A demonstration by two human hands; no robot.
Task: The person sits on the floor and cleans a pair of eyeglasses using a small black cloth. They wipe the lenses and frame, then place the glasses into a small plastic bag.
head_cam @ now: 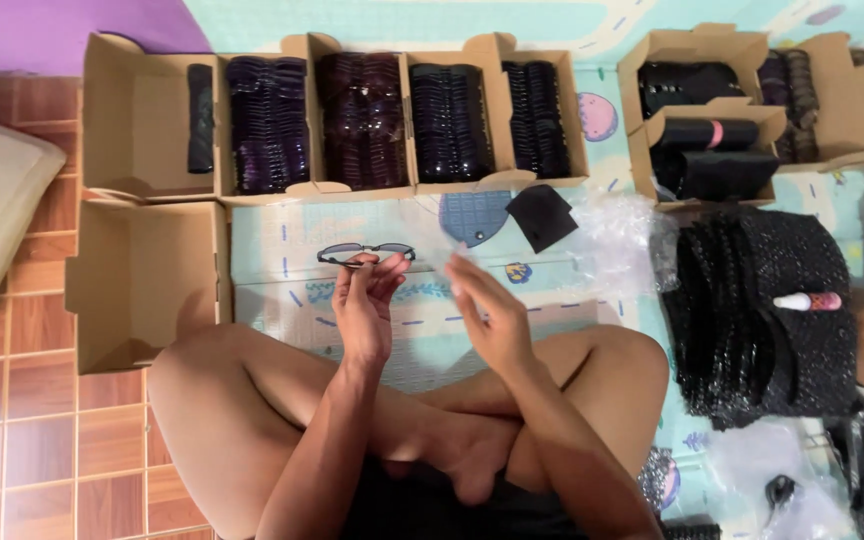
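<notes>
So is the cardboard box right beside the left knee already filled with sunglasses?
No. The cardboard box by the left knee shows only bare brown walls and floor, while the left hand holds one pair of sunglasses.

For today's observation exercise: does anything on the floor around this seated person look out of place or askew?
Mostly orderly: sunglasses in the left hand, the right hand at a clear plastic sleeve. One black cloth pouch lies loose and tilted on the play mat, outside the cardboard boxes.
</notes>
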